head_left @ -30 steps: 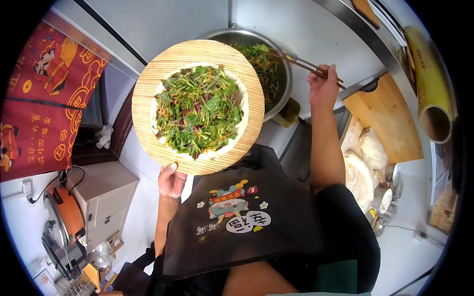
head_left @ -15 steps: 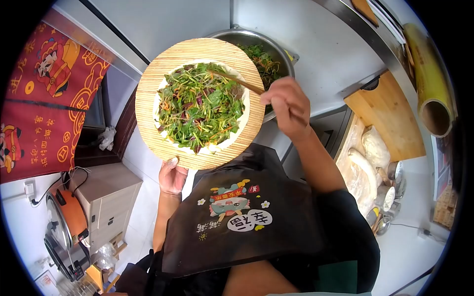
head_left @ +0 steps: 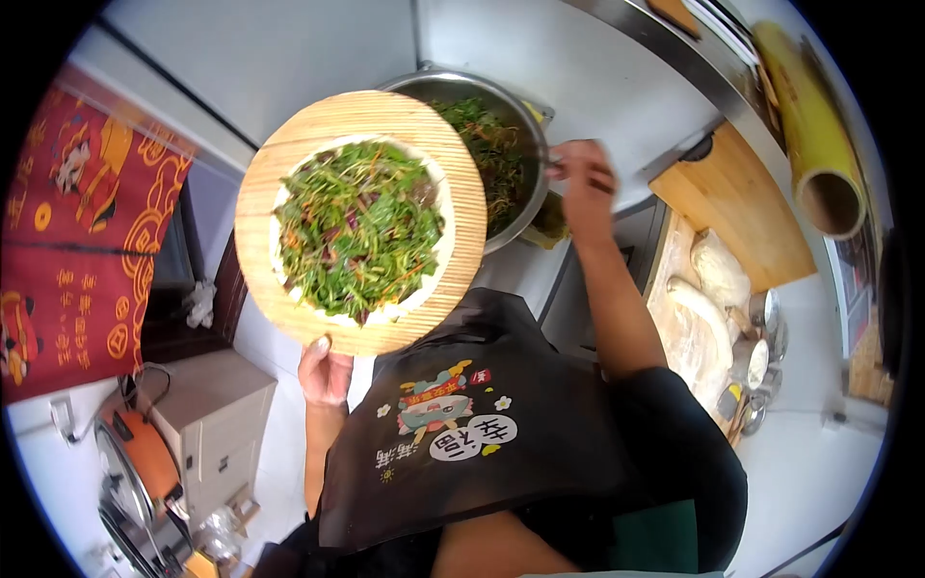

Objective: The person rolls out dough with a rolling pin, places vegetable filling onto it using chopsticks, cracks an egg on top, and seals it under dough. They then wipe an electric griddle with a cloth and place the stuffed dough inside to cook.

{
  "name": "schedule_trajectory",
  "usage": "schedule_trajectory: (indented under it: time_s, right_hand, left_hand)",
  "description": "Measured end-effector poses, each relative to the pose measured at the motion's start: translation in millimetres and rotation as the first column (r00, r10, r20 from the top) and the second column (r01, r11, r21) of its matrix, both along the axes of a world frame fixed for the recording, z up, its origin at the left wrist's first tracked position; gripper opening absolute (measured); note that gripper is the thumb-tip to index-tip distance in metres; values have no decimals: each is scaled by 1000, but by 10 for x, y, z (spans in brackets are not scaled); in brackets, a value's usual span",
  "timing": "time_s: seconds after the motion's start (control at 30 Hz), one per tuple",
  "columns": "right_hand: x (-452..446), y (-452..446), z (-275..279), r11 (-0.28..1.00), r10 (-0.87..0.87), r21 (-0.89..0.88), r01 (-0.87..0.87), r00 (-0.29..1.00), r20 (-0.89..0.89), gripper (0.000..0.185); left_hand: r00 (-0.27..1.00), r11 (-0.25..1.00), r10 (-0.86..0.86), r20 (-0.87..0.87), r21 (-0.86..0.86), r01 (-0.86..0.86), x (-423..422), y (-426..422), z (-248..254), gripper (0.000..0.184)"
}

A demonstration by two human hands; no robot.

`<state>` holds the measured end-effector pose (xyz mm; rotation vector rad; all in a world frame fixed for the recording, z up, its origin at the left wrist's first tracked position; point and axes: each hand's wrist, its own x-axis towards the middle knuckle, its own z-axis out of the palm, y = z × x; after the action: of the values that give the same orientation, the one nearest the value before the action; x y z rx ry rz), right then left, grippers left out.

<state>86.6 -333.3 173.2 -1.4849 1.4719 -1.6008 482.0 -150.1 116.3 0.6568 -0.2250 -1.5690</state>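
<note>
My left hand (head_left: 326, 374) grips the lower edge of a round wooden board (head_left: 405, 114), thumb on top and fingers underneath. On the board lies a pale round dough sheet (head_left: 445, 202), heaped with chopped greens (head_left: 361, 231) mixed with orange and purple shreds. My right hand (head_left: 585, 178) is closed at the right rim of a metal bowl (head_left: 533, 135), blurred by motion. It holds wooden chopsticks (head_left: 603, 183), of which only a little shows. More cut greens (head_left: 482, 144) lie in the bowl, partly hidden behind the board.
To the right, a dough roll (head_left: 708, 328) and a dough lump (head_left: 718, 270) rest on a floured board, beside a wooden cutting board (head_left: 742, 207) and metal cups (head_left: 752, 361). A bamboo tube (head_left: 809, 125) is at upper right. An orange appliance (head_left: 140, 448) and cabinet (head_left: 207, 385) stand left.
My right hand has moved from over the greens on the board up to the bowl's right side, taking the chopsticks along. The board appears lower and further left in view.
</note>
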Motion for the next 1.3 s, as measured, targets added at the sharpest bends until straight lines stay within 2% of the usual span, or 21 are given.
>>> schedule_trajectory:
  time_s: [0.03,0.07,0.1,0.13,0.17,0.2,0.23,0.37,0.47,0.53,0.6,0.67,0.73,0.8,0.83,0.93,1.07,1.13,1.23,1.27,1.3]
  right_hand:
    - [-58,-100,-398,989,96,106,-106,991,98,22]
    - [-13,-46,-552,897,59,439,-49,998,-8,23]
    - [-16,-89,-1064,989,124,104,-102,965,-230,24]
    - [-48,-101,-1143,884,396,358,-302,890,-225,26]
    - [-41,-83,-1307,933,341,159,-324,645,-684,29]
    - [12,75,-1447,930,363,222,-292,653,-665,28]
    - [29,259,-1407,946,317,193,-258,627,-712,33]
    - [47,1003,-1186,980,200,181,-86,469,-860,76]
    - [-21,1810,-1193,991,-10,84,102,692,-722,62]
    - [138,2605,-1338,937,-111,213,278,812,-573,49]
    - [338,3585,-1369,770,-248,383,511,792,-558,38]
    - [738,4433,-1351,560,-305,375,739,605,-736,36]
    - [1008,5102,-1269,333,-356,216,918,335,-872,37]
    - [1087,5682,-1253,175,-423,54,983,125,-897,39]
    - [519,5568,-1499,100,-503,119,988,153,-850,40]
    - [398,5952,-1513,-60,-774,276,959,130,-619,40]
    - [388,6085,-1261,-32,-609,292,956,213,-764,57]
    - [428,6106,-1268,-97,-570,439,893,311,-760,72]
    - [507,6037,-1317,-136,-604,566,813,385,-698,74]
    - [578,6128,-1394,-125,-625,595,794,402,-669,74]
    - [702,6417,-1815,-109,-587,565,818,405,-701,67]
  left_hand:
    - [999,1000,12,33,27,-13,-17,-4,61,72]
    - [999,999,26,45,44,-28,24,14,26,71]
    - [995,991,57,83,115,-66,103,60,-40,70]
    - [999,995,33,34,89,-36,94,48,-12,69]
    - [999,995,17,44,99,-21,182,48,-82,71]
    - [998,990,22,59,141,-30,152,-9,43,73]
    - [997,996,-56,47,77,52,118,-81,153,75]
    - [948,953,-281,152,-69,294,342,-287,151,74]
    - [853,842,-494,168,-152,517,404,-597,145,69]
    - [734,722,-659,167,-136,679,489,-869,212,65]
    - [646,644,-752,130,-66,763,134,-751,361,58]
    - [526,527,-843,108,-21,850,-119,-537,214,62]
    - [349,349,-937,-9,-6,937,-443,-306,-29,65]
    - [250,250,-967,-49,19,968,-906,43,-288,64]
    - [189,181,-978,-89,88,980,-1727,-277,-647,62]
    - [122,111,-986,-113,101,989,-2337,106,-1096,57]
    - [113,93,-984,-136,144,985,-2866,564,-1433,53]
    - [149,130,-980,-130,141,981,-3067,733,-1583,51]
    - [108,91,-971,-211,92,992,-3248,806,-1914,47]
    - [51,38,-988,-146,91,995,-3253,902,-2009,42]
    - [20,11,-995,-99,92,996,-3296,978,-2002,39]
